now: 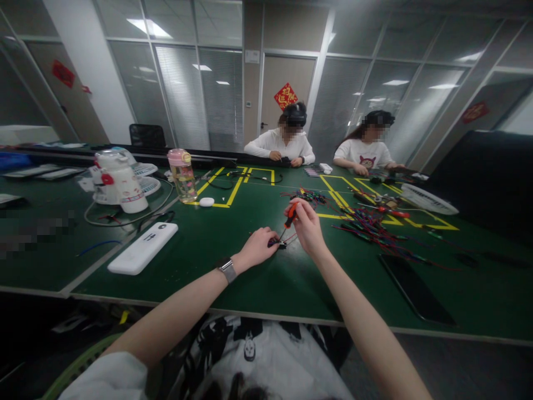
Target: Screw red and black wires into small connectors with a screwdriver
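My right hand [307, 225] grips a screwdriver [290, 215] by its orange and black handle, tilted so that its thin shaft points down and to the left. The tip meets a small dark part [282, 244] with thin wires, lying low over the green table [250, 289]. Closed around the left side of that part is my left hand [261, 244], with a watch on its wrist. My fingers hide much of the part, so its exact kind does not show.
Bundles of red and dark wires [375, 228] lie to the right, with a black phone [416, 289] nearer the edge. On the left are a white power bank [144, 247], a pink-lidded bottle [182, 175] and a white kettle-like jug [125, 180]. Two people sit across the table.
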A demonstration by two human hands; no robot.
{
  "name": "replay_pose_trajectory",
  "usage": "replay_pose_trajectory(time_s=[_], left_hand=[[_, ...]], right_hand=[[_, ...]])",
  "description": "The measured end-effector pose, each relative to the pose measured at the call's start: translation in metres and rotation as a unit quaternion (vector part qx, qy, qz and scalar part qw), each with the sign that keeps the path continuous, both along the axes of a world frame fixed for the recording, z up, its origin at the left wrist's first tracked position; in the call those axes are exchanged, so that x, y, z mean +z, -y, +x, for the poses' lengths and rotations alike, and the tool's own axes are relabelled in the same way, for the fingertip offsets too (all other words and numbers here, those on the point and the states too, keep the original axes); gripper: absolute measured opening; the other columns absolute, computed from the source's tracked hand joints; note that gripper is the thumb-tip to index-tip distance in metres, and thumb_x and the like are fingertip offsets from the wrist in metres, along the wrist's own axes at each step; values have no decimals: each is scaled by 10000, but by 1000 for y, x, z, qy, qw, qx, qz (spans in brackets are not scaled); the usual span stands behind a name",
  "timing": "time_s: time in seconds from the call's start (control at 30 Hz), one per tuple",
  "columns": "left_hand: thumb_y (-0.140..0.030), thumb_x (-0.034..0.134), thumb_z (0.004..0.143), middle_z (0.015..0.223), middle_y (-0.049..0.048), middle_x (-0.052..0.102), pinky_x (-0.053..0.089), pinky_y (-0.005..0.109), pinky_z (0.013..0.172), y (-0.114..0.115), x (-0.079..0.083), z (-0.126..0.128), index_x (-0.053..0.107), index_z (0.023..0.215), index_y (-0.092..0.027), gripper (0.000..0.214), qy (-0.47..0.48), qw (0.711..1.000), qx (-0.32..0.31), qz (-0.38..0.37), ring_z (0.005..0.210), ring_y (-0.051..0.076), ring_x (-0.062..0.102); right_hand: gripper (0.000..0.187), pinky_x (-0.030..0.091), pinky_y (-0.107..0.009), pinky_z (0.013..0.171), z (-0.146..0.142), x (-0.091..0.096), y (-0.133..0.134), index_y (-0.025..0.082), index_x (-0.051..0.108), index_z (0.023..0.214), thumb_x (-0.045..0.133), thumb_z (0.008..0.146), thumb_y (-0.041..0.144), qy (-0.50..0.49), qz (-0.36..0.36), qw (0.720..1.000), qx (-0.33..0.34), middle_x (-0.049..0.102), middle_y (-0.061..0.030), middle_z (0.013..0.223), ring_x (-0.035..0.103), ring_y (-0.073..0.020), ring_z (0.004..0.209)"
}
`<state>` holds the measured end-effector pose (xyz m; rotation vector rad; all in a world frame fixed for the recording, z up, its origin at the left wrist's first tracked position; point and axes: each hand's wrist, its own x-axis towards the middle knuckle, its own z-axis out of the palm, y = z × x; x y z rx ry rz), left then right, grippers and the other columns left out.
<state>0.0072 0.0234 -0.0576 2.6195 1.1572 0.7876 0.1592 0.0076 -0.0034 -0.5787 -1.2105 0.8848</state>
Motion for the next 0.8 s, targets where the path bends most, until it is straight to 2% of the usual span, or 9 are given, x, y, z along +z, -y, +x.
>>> replay_pose_trajectory(time_s=[0.23,0.43,0.6,0.8], left_hand=[[-261,572,842,928,59,628,457,301,801,1,1,0,676,928,-190,152,-4,1000,6,-8,896,200,582],[-261,570,840,928,55,628,456,299,780,-1,-2,-1,675,923,-194,150,2,1000,2,-1,890,202,580],[-255,564,844,919,60,625,454,300,784,-1,0,0,676,929,-187,156,-2,1000,1,1,881,201,582],[-260,562,848,909,56,625,447,300,765,0,0,0,673,925,-188,154,-5,1000,0,6,874,201,575]], right_hand=[[312,467,-275,648,-1,3,2,247,600,1066,556,855,472,-4,-1,1000,6,621,-4,778,588,-149,719],[227,460,-261,607,0,2,2,254,604,920,559,855,467,-15,-13,1000,14,631,-1,764,592,-148,707],[195,463,-243,596,-2,-2,-1,252,635,886,646,798,425,-17,-1,1000,-6,595,7,784,558,-137,719],[191,463,-239,609,1,-2,-2,256,656,914,612,831,422,-20,-3,1000,-8,577,19,746,542,-120,670]])
